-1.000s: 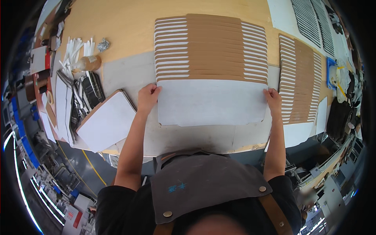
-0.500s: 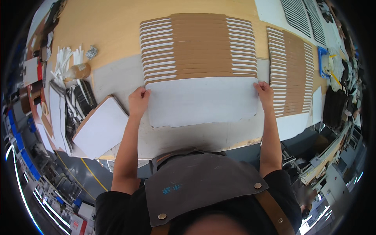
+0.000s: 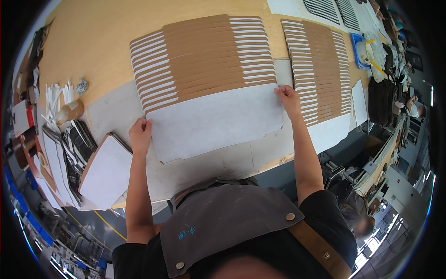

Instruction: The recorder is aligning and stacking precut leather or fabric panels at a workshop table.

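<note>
A fanned stack of brown panels with white strips along both sides [image 3: 204,56] lies before me on the table. At its near end, the last panel shows a broad white face [image 3: 216,123]. My left hand [image 3: 141,136] is closed, thumb and fingers pinched at the left edge of this white panel. On the opposite edge, near its upper right corner, my right hand [image 3: 289,100] makes a similar pinch. How far the fingertips reach under the panel is hidden. To the right lies a second fanned stack of the same panels [image 3: 327,69], its near panel also white.
At left, a pile of white-faced panels [image 3: 106,172] sits near the table edge, beside dark strips [image 3: 81,139], a jar [image 3: 72,111] and white strips [image 3: 53,97]. A blue tray [image 3: 358,51] and dark striped stacks [image 3: 320,10] stand far right. Another person [image 3: 413,108] is in the distance.
The whole view has turned, so table and stacks appear shifted left and tilted. Both hands stay at the same edges of the white panel.
</note>
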Demonstrator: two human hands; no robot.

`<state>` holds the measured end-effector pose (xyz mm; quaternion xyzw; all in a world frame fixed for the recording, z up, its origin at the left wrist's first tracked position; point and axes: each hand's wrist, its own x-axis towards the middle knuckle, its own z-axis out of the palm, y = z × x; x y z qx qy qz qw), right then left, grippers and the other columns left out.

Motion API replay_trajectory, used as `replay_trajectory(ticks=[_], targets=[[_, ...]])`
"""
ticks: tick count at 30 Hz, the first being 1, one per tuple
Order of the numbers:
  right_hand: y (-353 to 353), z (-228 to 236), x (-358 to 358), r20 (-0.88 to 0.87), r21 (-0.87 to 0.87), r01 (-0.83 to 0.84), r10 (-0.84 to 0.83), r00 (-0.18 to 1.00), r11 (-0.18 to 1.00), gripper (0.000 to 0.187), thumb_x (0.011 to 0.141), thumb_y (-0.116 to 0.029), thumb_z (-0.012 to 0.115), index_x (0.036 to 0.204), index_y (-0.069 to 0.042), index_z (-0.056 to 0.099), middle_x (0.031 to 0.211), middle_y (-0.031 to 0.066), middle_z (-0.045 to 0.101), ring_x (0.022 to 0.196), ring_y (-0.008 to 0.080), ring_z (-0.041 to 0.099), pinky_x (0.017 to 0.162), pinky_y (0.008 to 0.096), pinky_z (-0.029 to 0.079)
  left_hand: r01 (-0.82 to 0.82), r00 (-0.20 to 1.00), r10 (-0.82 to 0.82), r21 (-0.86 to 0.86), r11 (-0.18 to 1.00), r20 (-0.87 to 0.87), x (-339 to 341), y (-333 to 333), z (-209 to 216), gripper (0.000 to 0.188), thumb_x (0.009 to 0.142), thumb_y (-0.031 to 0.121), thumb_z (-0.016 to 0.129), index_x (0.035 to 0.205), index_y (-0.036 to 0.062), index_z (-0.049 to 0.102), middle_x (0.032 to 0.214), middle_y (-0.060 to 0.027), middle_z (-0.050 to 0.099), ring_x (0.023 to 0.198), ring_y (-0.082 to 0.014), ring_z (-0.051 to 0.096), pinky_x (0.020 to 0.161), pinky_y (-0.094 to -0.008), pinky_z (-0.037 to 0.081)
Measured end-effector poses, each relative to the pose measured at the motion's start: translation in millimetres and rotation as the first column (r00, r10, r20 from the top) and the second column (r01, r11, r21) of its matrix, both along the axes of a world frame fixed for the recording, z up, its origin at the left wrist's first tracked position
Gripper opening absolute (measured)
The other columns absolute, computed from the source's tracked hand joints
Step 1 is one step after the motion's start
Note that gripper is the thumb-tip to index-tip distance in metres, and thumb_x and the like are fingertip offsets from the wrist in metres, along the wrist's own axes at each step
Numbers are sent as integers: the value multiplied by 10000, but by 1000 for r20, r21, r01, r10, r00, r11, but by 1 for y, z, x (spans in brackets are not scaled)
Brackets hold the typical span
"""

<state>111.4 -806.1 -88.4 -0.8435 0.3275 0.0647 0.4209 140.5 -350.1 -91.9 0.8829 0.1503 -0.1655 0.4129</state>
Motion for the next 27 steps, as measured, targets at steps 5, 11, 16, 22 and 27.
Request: replay_trajectory(ticks=[5,11,16,22,27], targets=[[-2,-3,-1,19,-6,-37,37,999,999,155,794,-174,627,772,-25,587,632,-47,514,557,35,408,488,197,332,-12,1000,12,-17,1000,-11,0,1,-2,212,803,168,603,687,0,545,516,-39,494,426,-96,430,422,-264,367],[3,2,3,-54,-81,-71,67,996,994,179,761,-188,644,791,-16,604,649,42,587,588,114,517,565,256,432,-31,999,30,-34,999,-19,-1,3,-1,222,800,179,610,689,-3,550,515,-36,502,420,-94,444,407,-260,370],[22,1,-3,64,-308,-76,100,993,948,162,786,-168,603,840,-17,582,640,86,586,575,217,561,573,311,452,41,999,-41,91,995,1,-2,2,-2,238,795,206,617,684,5,554,537,-79,541,428,-145,480,449,-292,401],[44,-3,-10,188,-566,-41,177,966,823,290,781,-49,547,1067,-43,498,1003,118,528,845,277,524,704,357,444,69,988,-95,201,977,123,-5,-4,-1,272,787,231,632,671,5,534,556,-120,549,472,-234,507,493,-334,420],[54,-4,-15,46,-800,-294,542,839,524,504,703,22,539,1187,-94,460,1191,74,446,1053,286,423,872,401,353,79,981,-116,225,971,153,-6,-5,-1,272,784,232,637,676,8,529,555,-121,548,476,-244,517,490,-339,417]])
